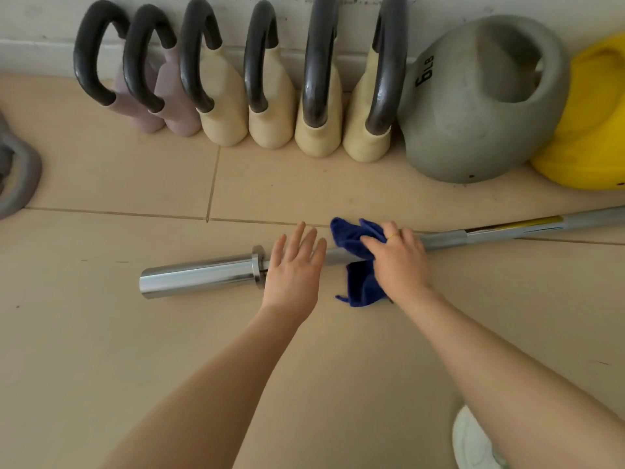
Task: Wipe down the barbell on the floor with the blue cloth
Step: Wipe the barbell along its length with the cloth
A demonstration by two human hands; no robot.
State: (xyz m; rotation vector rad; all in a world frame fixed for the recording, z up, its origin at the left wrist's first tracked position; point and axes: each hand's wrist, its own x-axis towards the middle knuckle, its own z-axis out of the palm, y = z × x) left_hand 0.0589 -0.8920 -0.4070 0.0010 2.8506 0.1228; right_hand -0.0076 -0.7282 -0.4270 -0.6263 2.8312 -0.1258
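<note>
A chrome barbell (203,277) lies on the beige tiled floor, its sleeve end at the left and its shaft running off to the right edge. A blue cloth (351,236) is draped over the shaft just right of the collar. My right hand (399,262) grips the cloth around the shaft. With fingers straight and spread, my left hand (294,265) lies over the shaft next to the collar; whether it touches the bar I cannot tell.
Several kettlebells stand along the white wall: pink ones (135,99), cream ones (270,120), a grey 6 LB one (473,123) and a yellow one (588,130). A grey weight (17,181) sits at the left edge. A white shoe (473,441) shows at bottom right.
</note>
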